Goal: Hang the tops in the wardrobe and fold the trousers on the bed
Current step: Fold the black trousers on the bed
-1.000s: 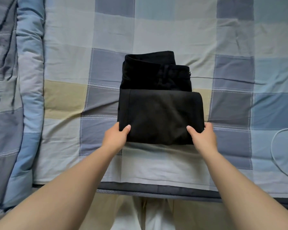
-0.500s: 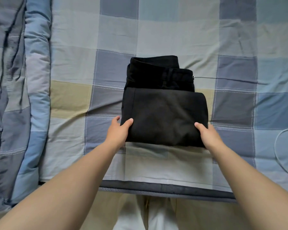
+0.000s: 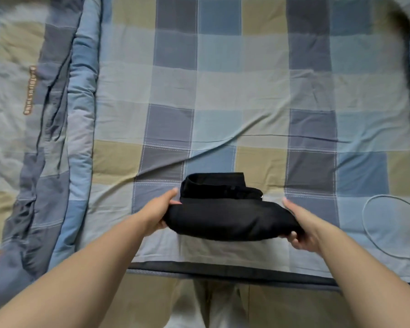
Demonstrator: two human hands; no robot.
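Note:
The black trousers (image 3: 227, 214) are folded into a compact bundle and held just above the near part of the bed (image 3: 223, 91). My left hand (image 3: 160, 210) grips the bundle's left end, thumb on top and fingers underneath. My right hand (image 3: 298, 224) grips its right end the same way, fingers curled under the near corner. The waistband layers show at the far side of the bundle. No tops or wardrobe are in view.
A checked blue, grey and tan sheet covers the bed. A rumpled quilt (image 3: 45, 138) lies along the left side. A thin white cable (image 3: 374, 223) loops on the sheet at the right. The dark mattress edge (image 3: 223, 272) runs below my hands.
Both hands slid under the ends of the folded trousers and lifted the bundle off the sheet. The camera tilted up, so more of the far bed shows.

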